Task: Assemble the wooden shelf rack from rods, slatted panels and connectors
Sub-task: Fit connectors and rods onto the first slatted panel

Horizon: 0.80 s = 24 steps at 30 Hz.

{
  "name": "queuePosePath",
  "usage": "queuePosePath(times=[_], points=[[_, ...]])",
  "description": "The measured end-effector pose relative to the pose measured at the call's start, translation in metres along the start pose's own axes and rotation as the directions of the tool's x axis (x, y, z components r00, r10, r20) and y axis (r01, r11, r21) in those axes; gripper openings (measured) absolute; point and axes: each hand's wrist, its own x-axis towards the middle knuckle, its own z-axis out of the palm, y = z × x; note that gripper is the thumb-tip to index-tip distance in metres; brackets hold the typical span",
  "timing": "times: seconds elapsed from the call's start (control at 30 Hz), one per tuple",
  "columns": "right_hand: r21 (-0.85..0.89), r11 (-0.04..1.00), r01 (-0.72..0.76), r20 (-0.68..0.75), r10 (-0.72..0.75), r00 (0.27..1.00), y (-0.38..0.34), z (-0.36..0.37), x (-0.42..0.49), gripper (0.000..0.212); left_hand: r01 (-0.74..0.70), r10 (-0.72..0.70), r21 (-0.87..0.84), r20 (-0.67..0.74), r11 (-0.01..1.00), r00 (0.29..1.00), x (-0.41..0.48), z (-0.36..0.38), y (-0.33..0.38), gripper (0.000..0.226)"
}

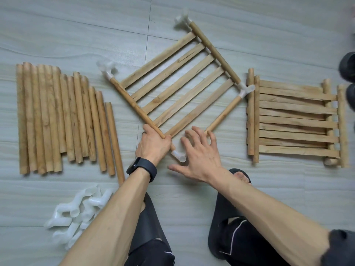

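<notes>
A slatted panel (178, 81) lies on the floor turned like a diamond, with white connectors at its far (182, 19), left (108, 69) and right (246, 90) corners. My left hand (153, 144) is shut on the near end of the panel's left side rod (132, 104). A short rod (223, 114) runs from the right connector down towards my right hand (199, 152), which hovers open with spread fingers over it. A white connector (179, 155) sits between my two hands at the near corner.
A row of loose wooden rods (63, 120) lies at the left. Several white connectors (76, 210) are heaped at the lower left. A stack of slatted panels (295, 120) lies at the right. My sandalled feet (230, 217) are below; another person's dark shoes (348, 68) sit at the right edge.
</notes>
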Motion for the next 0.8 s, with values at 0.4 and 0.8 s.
queuePosePath(times=[0.4,0.8], points=[[0.086,0.923,0.376,-0.261,-0.343,0.902,0.004,0.029,0.02,0.023,-0.034,0.037,0.071,-0.029,0.997,0.999,0.003,0.0,-0.006,0.054],[-0.051,0.929,0.367,-0.282,-0.366,0.887,0.004,0.02,0.017,0.022,-0.049,0.053,0.082,-0.051,0.995,0.997,0.005,0.004,-0.009,0.059]])
